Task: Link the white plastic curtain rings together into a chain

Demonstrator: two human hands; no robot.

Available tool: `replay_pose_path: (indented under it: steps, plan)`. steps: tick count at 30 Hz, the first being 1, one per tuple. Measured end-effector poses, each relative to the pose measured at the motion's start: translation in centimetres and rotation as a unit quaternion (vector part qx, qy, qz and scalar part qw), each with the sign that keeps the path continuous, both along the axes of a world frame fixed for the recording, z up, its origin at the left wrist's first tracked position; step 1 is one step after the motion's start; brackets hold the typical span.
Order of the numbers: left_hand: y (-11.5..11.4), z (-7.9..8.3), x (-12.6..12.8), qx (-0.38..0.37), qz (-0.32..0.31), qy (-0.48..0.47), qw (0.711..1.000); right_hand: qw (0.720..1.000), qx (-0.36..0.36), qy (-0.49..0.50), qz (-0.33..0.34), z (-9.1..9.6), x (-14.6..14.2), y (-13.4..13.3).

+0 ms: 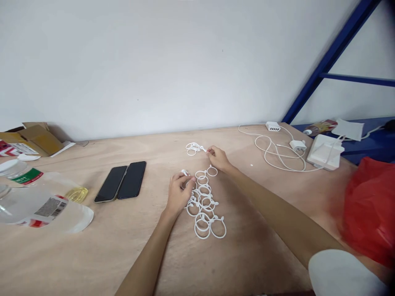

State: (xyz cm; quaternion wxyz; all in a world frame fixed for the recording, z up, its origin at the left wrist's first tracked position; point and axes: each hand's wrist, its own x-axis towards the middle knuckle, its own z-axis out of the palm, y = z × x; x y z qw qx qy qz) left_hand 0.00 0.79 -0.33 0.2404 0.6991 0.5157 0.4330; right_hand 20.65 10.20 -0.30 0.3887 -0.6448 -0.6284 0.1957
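Several thin white rings with small knobs lie overlapping in a long cluster on the wooden table, in the middle of the head view. My left hand is at the left side of this cluster, fingers bent and closed round a white ring whose knobbed end shows above the fingers. Farther back, my right hand pinches the small end of a white ring. That ring touches or overlaps a smaller bunch of white rings near the wall; which one is held is hard to separate.
Two dark phones lie left of the rings. A large clear plastic bottle, a yellow coil and an open cardboard box are farther left. On the right are a white charger, looping cable, white box and red bag.
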Motion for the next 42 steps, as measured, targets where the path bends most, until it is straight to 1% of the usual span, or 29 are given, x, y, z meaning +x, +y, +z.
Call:
replay_pose_path:
  steps: [2, 3, 6, 8, 11, 13, 15, 17, 19, 21, 24, 26, 27, 29, 31, 33, 36, 37, 38, 39, 40, 42]
  plan:
    - [0.0, 0.0, -0.1, -0.003, 0.041, -0.003, 0.999, 0.999, 0.011, 0.037, -0.007, 0.0, 0.0, -1.7]
    - [0.0, 0.1, -0.1, -0.004, 0.045, -0.003, 0.999, 0.998, 0.016, 0.067, -0.009, -0.1, -0.1, -2.6]
    - [-0.2, 0.4, -0.1, -0.002, 0.001, 0.0, 1.0, 0.982, 0.025, 0.189, -0.013, -0.7, -0.5, -4.8]
    - [-0.4, 0.6, -0.1, 0.004, -0.039, 0.005, 0.999, 0.972, 0.026, 0.235, -0.015, -1.0, -0.7, -5.7]
    - [-0.6, 0.9, -0.1, 0.029, -0.076, 0.056, 0.995, 0.964, 0.025, 0.263, 0.011, -1.3, -0.9, -6.3]
    - [-0.8, 1.1, -0.2, 0.056, -0.08, 0.109, 0.989, 0.957, 0.036, 0.286, 0.027, -1.2, -0.9, -6.4]
    - [-0.9, 1.3, -0.4, 0.086, -0.072, 0.144, 0.983, 0.953, 0.053, 0.297, 0.014, -1.1, -1.0, -6.6]
    - [-1.1, 1.5, -0.6, 0.114, -0.069, 0.163, 0.978, 0.957, 0.065, 0.282, -0.011, -0.9, -1.1, -6.8]
    - [-1.3, 1.8, -0.7, 0.141, -0.071, 0.174, 0.972, 0.962, 0.069, 0.264, -0.008, -0.8, -1.2, -7.0]
    - [-1.4, 2.1, -0.7, 0.172, -0.073, 0.167, 0.968, 0.958, 0.057, 0.28, 0.028, -0.8, -1.3, -7.2]
    - [-1.3, 2.8, -0.2, 0.205, -0.052, 0.119, 0.97, 0.93, 0.02, 0.358, 0.082, -0.8, -1.3, -7.2]
    - [-0.7, 3.3, 0.4, 0.182, -0.025, 0.093, 0.979, 0.919, 0.021, 0.384, 0.085, -0.8, -1.3, -7.2]
    - [-0.3, 3.5, 0.9, 0.156, -0.015, 0.088, 0.984, 0.919, 0.03, 0.384, 0.083, -0.7, -1.4, -7.2]
    - [0.7, 3.8, 1.8, 0.088, -0.017, 0.085, 0.992, 0.922, 0.05, 0.373, 0.09, -0.7, -1.8, -7.5]
    - [1.9, 4.0, 2.8, 0.028, -0.035, 0.075, 0.996, 0.924, 0.061, 0.361, 0.114, -0.6, -2.5, -8.0]
    - [2.9, 4.1, 3.5, -0.014, -0.056, 0.051, 0.997, 0.926, 0.067, 0.346, 0.133, -0.4, -3.1, -8.6]
    - [3.9, 4.1, 4.1, -0.087, -0.126, -0.003, 0.988, 0.936, 0.078, 0.319, 0.126, -0.3, -3.9, -9.3]
    - [4.0, 4.1, 4.1, -0.109, -0.138, -0.026, 0.984, 0.939, 0.081, 0.314, 0.119, -0.3, -4.0, -9.4]
    - [4.1, 4.0, 4.2, -0.121, -0.138, -0.049, 0.982, 0.94, 0.082, 0.313, 0.112, -0.3, -4.0, -9.4]
    - [4.1, 3.9, 4.1, -0.119, -0.123, -0.066, 0.983, 0.939, 0.083, 0.316, 0.105, -0.3, -4.0, -9.4]
    - [4.1, 3.8, 4.0, -0.104, -0.096, -0.074, 0.987, 0.938, 0.083, 0.322, 0.096, -0.4, -4.0, -9.3]
    - [4.0, 3.4, 3.8, -0.049, -0.048, -0.058, 0.996, 0.934, 0.08, 0.341, 0.069, -0.5, -3.8, -9.1]
